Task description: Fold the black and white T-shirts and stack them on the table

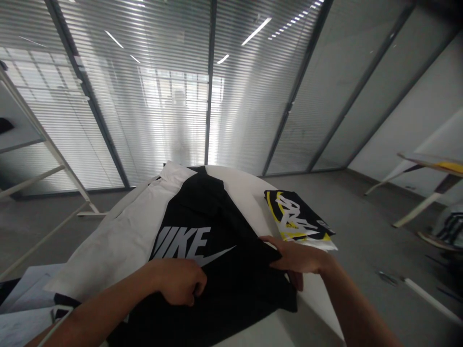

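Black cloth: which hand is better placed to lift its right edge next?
Probably the right hand: it touches the black cloth there; the left hand is curled farther in, by the lettering.

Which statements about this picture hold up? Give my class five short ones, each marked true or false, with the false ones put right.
1. The right hand holds the edge of the black cloth. True.
2. The large lettering on the black cloth is red. False: it is grey.
3. A yellow-and-black printed item lies right of the black cloth. True.
4. The left hand rests on the printed item. False: it is at the black cloth.
5. The table is white. True.
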